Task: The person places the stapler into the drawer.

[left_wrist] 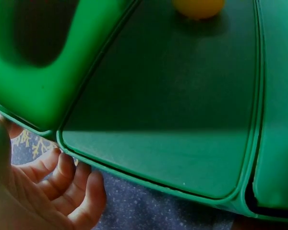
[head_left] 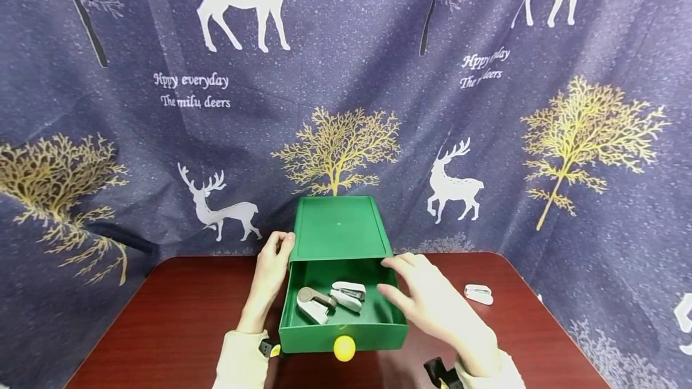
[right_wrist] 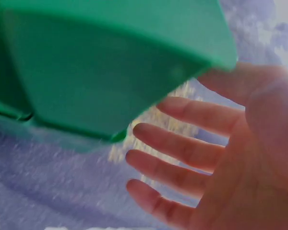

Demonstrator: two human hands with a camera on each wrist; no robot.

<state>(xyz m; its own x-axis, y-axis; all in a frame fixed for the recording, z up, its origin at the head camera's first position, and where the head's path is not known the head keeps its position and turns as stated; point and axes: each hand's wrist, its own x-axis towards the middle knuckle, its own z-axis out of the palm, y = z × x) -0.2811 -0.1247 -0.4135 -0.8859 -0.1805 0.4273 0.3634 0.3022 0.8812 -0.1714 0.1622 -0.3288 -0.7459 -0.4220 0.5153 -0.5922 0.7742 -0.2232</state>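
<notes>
A green box (head_left: pixel 340 227) stands on the table with its drawer (head_left: pixel 308 339) pulled out, a round yellow knob (head_left: pixel 344 348) on the front. Inside lie a grey-and-white stapler (head_left: pixel 312 311) and a smaller white stapler (head_left: pixel 347 301). My left hand (head_left: pixel 270 266) rests against the box's left side, its bent fingers (left_wrist: pixel 93 196) at the green edge. Over the drawer's right side, my right hand (head_left: pixel 424 293) is spread with thumb and fingers apart. In the right wrist view its fingers (right_wrist: pixel 182 146) are extended beside a green corner, holding nothing.
Another white stapler (head_left: pixel 478 294) lies on the reddish-brown table (head_left: pixel 216 299), to the right of my right hand. A dark blue curtain (head_left: pixel 346 71) printed with deer and trees hangs just behind the box and table.
</notes>
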